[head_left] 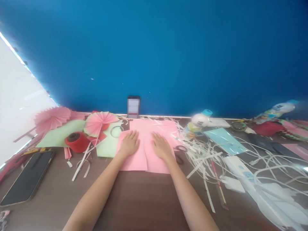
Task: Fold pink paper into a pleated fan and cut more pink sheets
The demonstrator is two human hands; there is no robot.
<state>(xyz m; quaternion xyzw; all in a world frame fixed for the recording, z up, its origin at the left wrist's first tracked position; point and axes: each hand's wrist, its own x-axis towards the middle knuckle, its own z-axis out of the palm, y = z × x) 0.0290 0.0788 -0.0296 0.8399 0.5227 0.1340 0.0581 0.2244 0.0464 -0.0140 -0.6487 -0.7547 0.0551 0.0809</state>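
Pink paper (157, 165) lies flat on the dark table in front of me, with a slit or edge running up its middle from the near side. On its left half rests my left hand (130, 142), palm down with the fingers stretched out. My right hand (161, 145) lies flat on the right half in the same way, fingers extended. Neither hand grips anything. Dark scissor handles (181, 148) show beside the paper's right edge; the rest of them is hidden.
Left are pink folded paper fans (101, 122), light green paper (64, 133), a red thread spool (78, 141) and a phone (27, 176). Right are paper strips (199, 154), glue bottles (201, 120), a power strip (240, 171) and tangled cables. A blue wall (154, 57) stands behind.
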